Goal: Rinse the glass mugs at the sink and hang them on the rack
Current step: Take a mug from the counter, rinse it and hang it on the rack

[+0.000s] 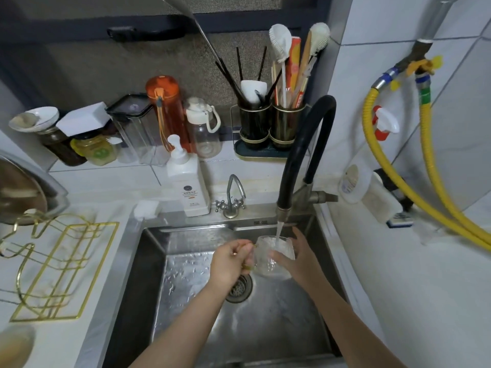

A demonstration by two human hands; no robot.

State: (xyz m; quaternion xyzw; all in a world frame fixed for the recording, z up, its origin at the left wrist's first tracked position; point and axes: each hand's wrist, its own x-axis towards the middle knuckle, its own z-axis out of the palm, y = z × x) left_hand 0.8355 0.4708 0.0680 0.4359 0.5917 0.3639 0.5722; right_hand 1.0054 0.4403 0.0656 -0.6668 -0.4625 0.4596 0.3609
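Note:
A clear textured glass mug (268,258) with a gold handle is held upright over the steel sink (148,261). Water streams into it from the black-hosed faucet (283,208). My left hand (229,261) is closed around the mug's handle on its left side. My right hand (295,257) wraps the mug's right wall from behind. The gold wire rack (57,272) stands on the counter to the left of the sink with nothing hanging on it. A second glass (14,343), blurred, shows at the bottom left corner.
A white soap pump bottle (187,181) and a small chrome tap (232,197) stand behind the sink. Bottles, jars and a utensil holder (271,126) line the back ledge. Yellow hoses (425,166) run down the right wall. A pot lid (24,189) sits far left.

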